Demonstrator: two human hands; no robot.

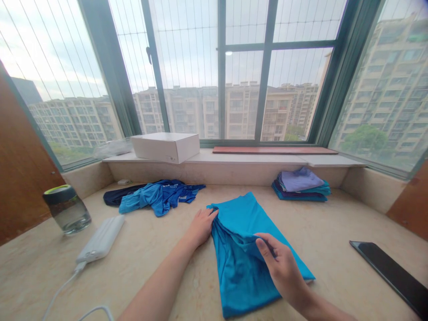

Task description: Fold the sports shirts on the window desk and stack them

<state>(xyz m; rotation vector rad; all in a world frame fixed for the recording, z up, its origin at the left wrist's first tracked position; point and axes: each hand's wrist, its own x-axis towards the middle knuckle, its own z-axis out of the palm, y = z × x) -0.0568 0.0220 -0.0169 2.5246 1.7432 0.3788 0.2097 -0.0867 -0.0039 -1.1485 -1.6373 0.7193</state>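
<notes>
A bright blue garment [247, 285] is laid in layers on the pale countertop [133, 249], nearer than the crumpled clothes [157, 196] at left and the folded stack [301, 185] at right. An edge is pinched between thumb and fingers by the right hand [284, 265]. Its far left corner is touched by the left hand [201, 226]; whether it is pinched cannot be told.

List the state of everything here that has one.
Turquoise garment: partly folded; edge in right hand, left hand touching it
Garment pile: folded, stacked
Blue garments: crumpled
Bottle: capped, standing
Power bank: cable plugged in
Phone: flat, screen dark
White box: closed
Clear plastic: crumpled
Window: cannot tell if fully shut
</notes>
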